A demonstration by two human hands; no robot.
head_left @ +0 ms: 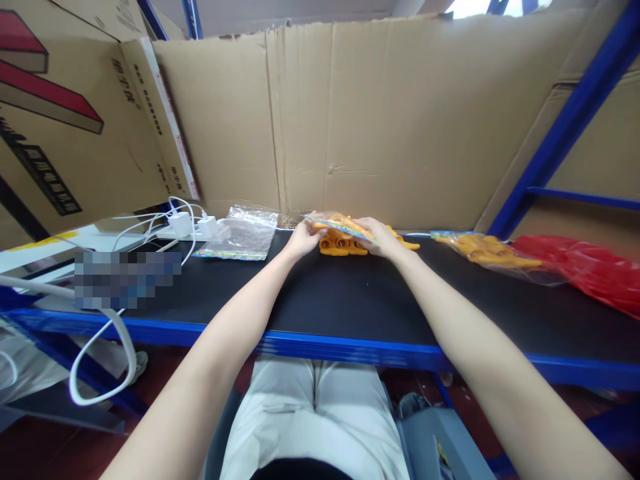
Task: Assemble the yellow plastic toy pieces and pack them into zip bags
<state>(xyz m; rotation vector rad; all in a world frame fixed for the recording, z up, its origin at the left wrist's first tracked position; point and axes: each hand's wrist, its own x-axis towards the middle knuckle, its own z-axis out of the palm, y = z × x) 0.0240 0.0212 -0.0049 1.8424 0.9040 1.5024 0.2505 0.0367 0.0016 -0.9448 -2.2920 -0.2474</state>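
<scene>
Near the back of the black tabletop, my left hand (303,240) and my right hand (380,236) are closed on opposite sides of a clear plastic bag (356,229) with a colourful printed edge. Orange plastic shows at the bag; whether that piece lies inside it or behind it, I cannot tell. Right under it, orange plastic pieces (343,247) with round openings rest on the table, partly hidden by the bag and my fingers. To the left lies a flat clear bag (243,233) with a similar printed edge.
At the right lie a bag of orange pieces (483,249) and a red plastic bag (585,267). White chargers (181,224) and cables crowd the left side. A cardboard wall (375,127) stands behind the black table (345,307), which has a blue front rail (340,348).
</scene>
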